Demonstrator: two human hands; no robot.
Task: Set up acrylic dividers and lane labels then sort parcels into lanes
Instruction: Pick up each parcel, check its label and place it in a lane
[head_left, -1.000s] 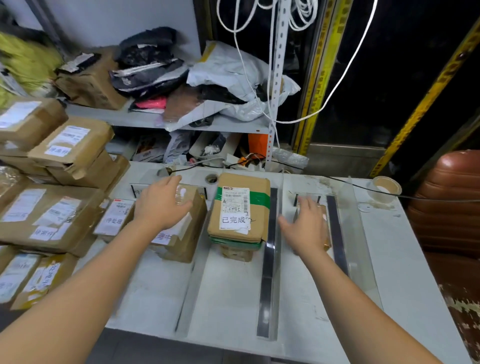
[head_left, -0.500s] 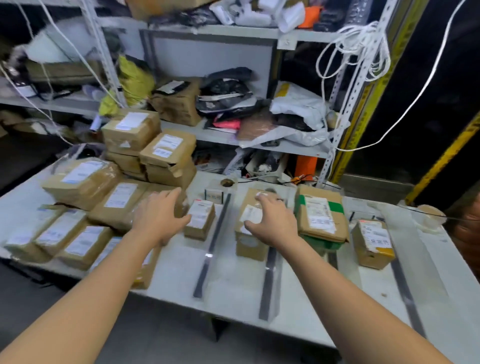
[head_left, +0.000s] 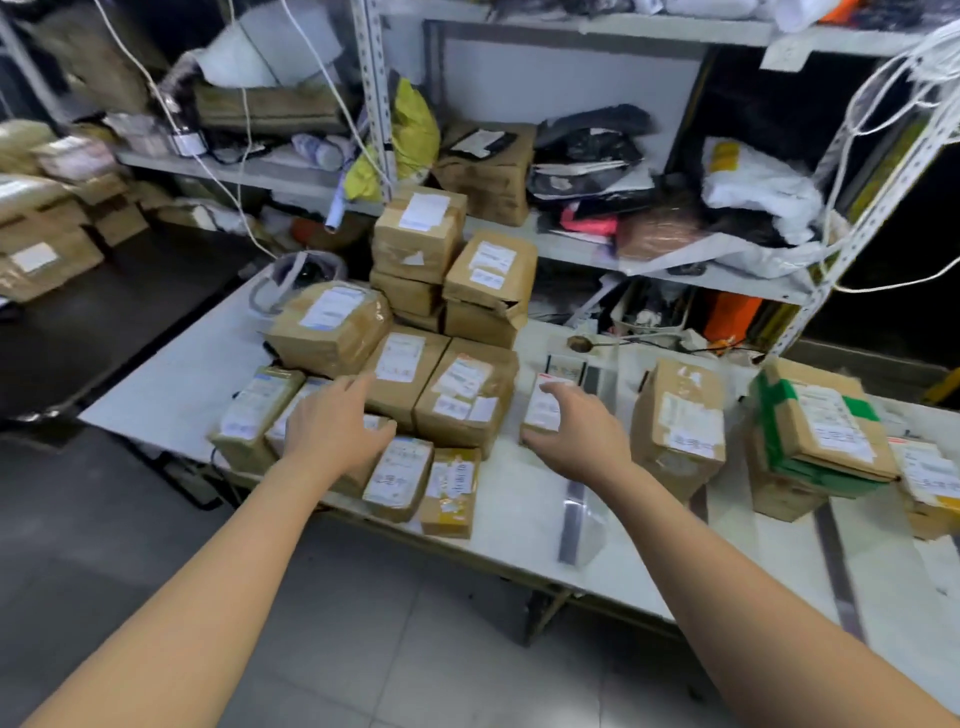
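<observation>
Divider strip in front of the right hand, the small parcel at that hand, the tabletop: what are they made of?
The divider: clear glossy sheet, likely acrylic; the table shows through and it glints, on a dark base strip. The small parcel: brown matte cardboard with a white paper label. The tabletop: pale, smooth, dull; laminate or painted board, can't tell.
</observation>
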